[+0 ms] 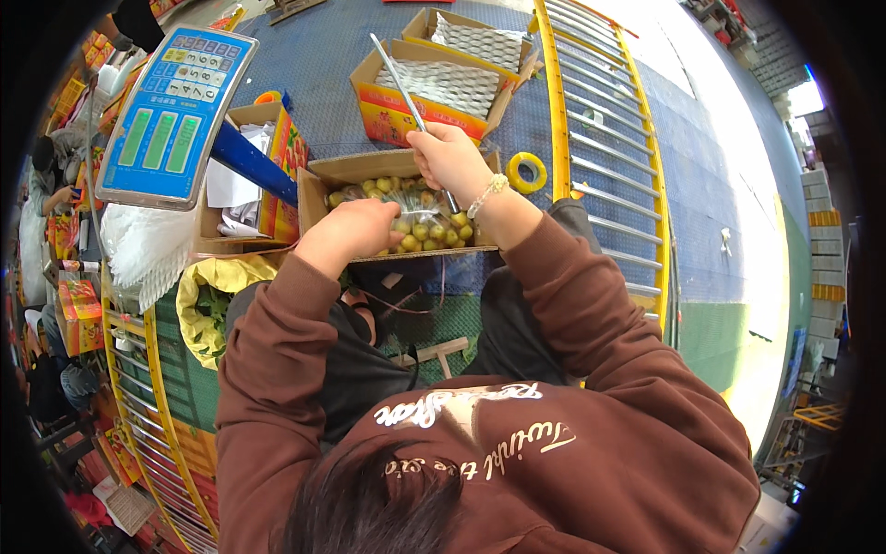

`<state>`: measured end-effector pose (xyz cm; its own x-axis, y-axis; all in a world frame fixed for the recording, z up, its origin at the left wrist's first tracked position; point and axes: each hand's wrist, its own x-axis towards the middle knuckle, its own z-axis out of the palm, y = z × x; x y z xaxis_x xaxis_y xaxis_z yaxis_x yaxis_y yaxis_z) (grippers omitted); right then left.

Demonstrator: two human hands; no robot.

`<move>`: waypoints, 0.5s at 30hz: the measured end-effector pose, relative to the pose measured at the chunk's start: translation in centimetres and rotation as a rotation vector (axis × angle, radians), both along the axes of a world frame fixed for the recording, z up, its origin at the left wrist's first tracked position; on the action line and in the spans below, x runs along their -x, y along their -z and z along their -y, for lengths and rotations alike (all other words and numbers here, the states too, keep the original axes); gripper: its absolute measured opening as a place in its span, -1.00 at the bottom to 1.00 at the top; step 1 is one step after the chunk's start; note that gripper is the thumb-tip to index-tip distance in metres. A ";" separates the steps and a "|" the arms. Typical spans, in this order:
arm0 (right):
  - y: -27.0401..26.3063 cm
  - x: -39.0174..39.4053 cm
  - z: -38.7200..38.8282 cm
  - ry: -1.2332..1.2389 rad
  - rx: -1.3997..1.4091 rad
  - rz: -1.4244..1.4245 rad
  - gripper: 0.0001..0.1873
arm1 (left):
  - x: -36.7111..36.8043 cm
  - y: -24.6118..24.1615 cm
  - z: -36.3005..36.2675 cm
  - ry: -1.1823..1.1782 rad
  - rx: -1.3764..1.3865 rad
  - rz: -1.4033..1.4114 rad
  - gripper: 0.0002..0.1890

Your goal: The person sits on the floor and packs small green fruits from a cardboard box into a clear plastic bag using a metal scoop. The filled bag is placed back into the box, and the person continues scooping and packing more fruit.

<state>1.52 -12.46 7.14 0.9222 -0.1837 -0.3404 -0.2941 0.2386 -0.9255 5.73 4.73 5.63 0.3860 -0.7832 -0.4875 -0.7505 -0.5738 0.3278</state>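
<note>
A cardboard box (315, 171) stands before my knees, holding round yellow-green fruit (423, 239) in a clear plastic bag (419, 204). My right hand (450, 163) is closed around a long, thin metal tube (398, 76). The tube slants over the box; its lower end is down at the bag, and its upper end points away from me. On the box's left side, my left hand (356, 225) rests palm down, its thumb and fingers bent on the bag's plastic. Its fingertips are partly hidden.
A blue scale display (173, 114) on a blue post rises at left. Behind it stands a box of papers (284, 180). Farther ahead are boxes with foam netting (443, 86). A yellow tape roll (526, 172) lies near a yellow roller conveyor (609, 138). A yellow sack (201, 305) holds leaves.
</note>
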 end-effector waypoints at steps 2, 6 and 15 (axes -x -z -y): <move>0.1 0.0 -0.1 -0.008 -0.001 0.019 -0.78 | 0.0 0.0 0.2 0.000 -0.003 0.002 -0.56; 0.3 -0.2 -0.4 -0.018 -0.015 0.046 -0.77 | 0.1 0.0 0.6 -0.001 -0.025 -0.014 -0.56; 0.2 -0.5 -1.3 -0.032 0.068 0.057 -0.75 | -0.3 0.2 0.2 -0.017 -0.020 -0.012 -0.60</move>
<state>2.04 -11.19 6.97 0.9455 -0.1751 -0.2746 -0.2465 0.1661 -0.9548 5.98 4.55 5.47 0.3930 -0.7665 -0.5080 -0.7365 -0.5931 0.3252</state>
